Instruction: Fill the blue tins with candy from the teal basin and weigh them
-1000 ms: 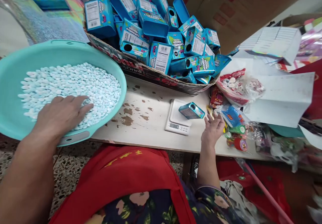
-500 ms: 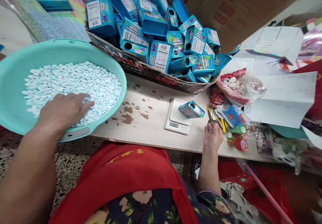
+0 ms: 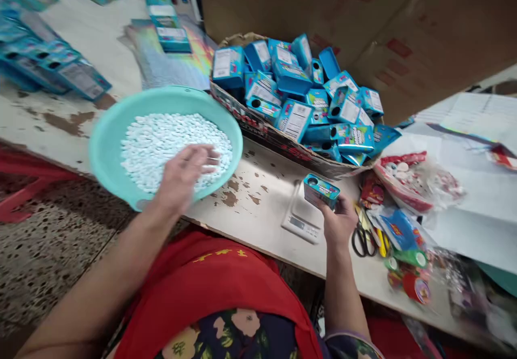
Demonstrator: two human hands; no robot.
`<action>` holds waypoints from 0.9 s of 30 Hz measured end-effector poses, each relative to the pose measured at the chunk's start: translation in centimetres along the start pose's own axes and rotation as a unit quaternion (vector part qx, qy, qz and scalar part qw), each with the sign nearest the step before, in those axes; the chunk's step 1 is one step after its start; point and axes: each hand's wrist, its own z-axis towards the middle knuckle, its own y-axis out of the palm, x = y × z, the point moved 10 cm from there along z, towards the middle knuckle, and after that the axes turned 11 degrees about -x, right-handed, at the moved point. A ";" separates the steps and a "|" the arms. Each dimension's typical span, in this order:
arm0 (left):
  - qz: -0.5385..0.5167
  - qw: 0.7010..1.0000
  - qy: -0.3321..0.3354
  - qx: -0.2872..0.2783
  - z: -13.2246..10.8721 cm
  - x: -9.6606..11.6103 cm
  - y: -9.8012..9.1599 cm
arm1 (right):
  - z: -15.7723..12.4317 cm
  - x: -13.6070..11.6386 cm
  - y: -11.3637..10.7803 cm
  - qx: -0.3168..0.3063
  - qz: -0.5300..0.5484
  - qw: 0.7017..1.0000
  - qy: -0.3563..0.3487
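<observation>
My left hand is over the teal basin, which holds a heap of small pale-blue and white candies. Its fingers are curled together and blurred by motion; whatever lies in them is hidden. My right hand grips a blue candy tin with a round hole in its top. This tin is raised and tilted above a small white digital scale, whose display I cannot read.
A torn cardboard box full of similar tins stands behind. More tins are at the left. Scissors, a green roll and a pink bowl of wrapped sweets lie on the right.
My right hand has moved from beside the scissors and taken the tin off the scale. My left hand has lifted from the candies. The view has shifted to the left.
</observation>
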 end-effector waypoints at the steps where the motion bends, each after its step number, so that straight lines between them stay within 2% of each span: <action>1: -0.106 0.993 -0.046 -0.032 0.0 -0.8 2.1 | 0.8 -3.1 1.5 -0.029 -0.025 0.998 -0.053; 3: -0.260 0.957 -0.124 -0.044 0.1 -2.0 5.0 | 1.9 -9.7 5.3 -0.093 -0.068 0.978 -0.172; 4: -0.311 0.939 -0.144 -0.033 0.4 -2.3 5.7 | 2.1 -12.8 7.5 -0.123 -0.089 0.960 -0.234; 6: -0.381 0.914 -0.141 0.018 1.3 -2.5 5.4 | 1.5 -18.2 12.4 -0.185 -0.149 0.904 -0.356; 8: -0.425 0.894 -0.119 0.082 2.0 -2.7 3.8 | 0.5 -21.3 16.7 -0.221 -0.202 0.846 -0.440; 9: -0.441 0.884 -0.110 0.112 2.1 -2.9 2.8 | 0.3 -22.2 18.2 -0.224 -0.216 0.830 -0.463; 11: -0.466 0.865 -0.106 0.154 2.2 -3.4 1.3 | 0.4 -23.0 19.8 -0.206 -0.220 0.825 -0.479; 14: -0.491 0.847 -0.105 0.176 2.2 -3.9 0.1 | 0.8 -22.9 21.0 -0.193 -0.213 0.829 -0.480; 17: -0.502 0.838 -0.122 0.174 2.2 -4.7 -0.1 | 1.1 -22.4 21.5 -0.207 -0.196 0.836 -0.470; 20: -0.501 0.834 -0.154 0.175 2.0 -5.7 0.1 | 1.3 -22.0 21.3 -0.193 -0.169 0.852 -0.456; 24: -0.503 0.831 -0.166 0.171 1.8 -5.9 0.2 | 1.0 -21.1 22.1 -0.201 -0.199 0.839 -0.465; 27: -0.497 0.835 -0.162 0.173 1.7 -5.6 0.0 | 1.2 -20.8 21.8 -0.195 -0.200 0.845 -0.456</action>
